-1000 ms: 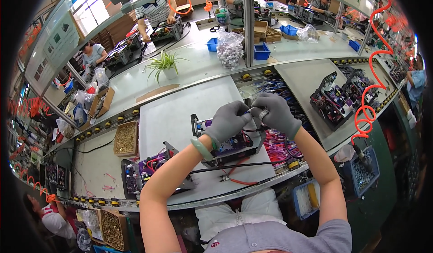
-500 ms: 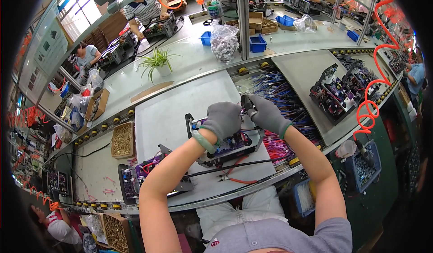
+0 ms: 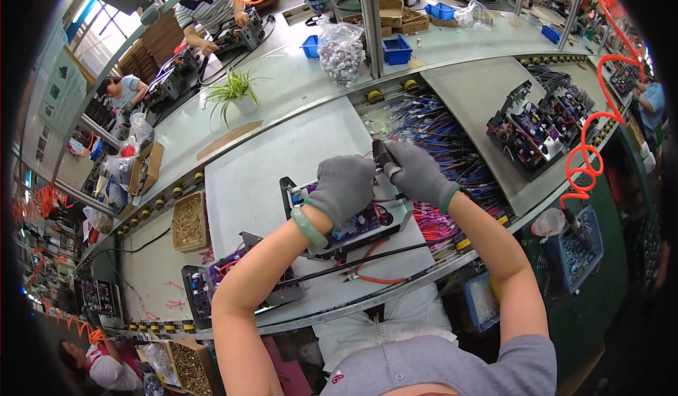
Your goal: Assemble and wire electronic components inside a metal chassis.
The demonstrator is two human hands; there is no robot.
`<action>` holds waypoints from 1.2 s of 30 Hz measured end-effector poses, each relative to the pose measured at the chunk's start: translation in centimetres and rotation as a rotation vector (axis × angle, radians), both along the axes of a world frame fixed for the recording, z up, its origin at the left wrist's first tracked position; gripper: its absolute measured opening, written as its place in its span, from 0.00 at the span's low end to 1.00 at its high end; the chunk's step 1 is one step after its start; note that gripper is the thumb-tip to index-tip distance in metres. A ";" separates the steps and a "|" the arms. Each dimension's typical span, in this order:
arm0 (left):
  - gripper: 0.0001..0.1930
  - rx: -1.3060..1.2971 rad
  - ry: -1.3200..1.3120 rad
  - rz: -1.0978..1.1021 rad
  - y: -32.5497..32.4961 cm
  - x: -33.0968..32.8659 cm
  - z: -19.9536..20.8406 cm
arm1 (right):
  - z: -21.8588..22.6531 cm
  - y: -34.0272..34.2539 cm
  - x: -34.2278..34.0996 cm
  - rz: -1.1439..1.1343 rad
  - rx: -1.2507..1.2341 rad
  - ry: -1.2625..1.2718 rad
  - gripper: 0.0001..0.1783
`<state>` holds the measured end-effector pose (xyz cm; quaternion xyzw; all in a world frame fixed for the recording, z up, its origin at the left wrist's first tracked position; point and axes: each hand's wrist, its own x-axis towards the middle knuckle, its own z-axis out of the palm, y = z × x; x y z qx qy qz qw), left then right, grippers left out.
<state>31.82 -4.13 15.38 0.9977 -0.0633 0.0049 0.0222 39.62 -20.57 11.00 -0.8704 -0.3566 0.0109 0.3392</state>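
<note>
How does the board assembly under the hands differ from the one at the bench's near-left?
The board assembly under the hands is covered by the left hand and right hand; the near-left assembly lies untouched. The first sits mid-mat, the second near the front edge. Both have purple boards in black frames.
</note>
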 end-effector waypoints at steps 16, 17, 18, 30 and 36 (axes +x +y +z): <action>0.05 0.042 -0.044 -0.006 -0.6 -0.7 0.1 | 1.2 -0.3 -1.4 -0.085 0.002 0.087 0.13; 0.05 0.043 -0.052 -0.001 -0.5 -0.6 -0.1 | 1.0 -0.2 -1.4 -0.105 -0.019 0.072 0.13; 0.05 0.024 -0.111 -0.058 -0.5 -0.6 -0.6 | 0.8 0.0 -1.3 -0.096 -0.021 0.070 0.13; 0.18 -0.337 -0.269 0.056 7.3 -8.4 4.9 | -0.5 -0.1 -0.4 -0.064 0.249 0.106 0.12; 0.14 -0.066 -0.283 0.737 28.4 -29.9 4.0 | 0.5 -0.2 -2.6 -0.041 0.400 -0.107 0.16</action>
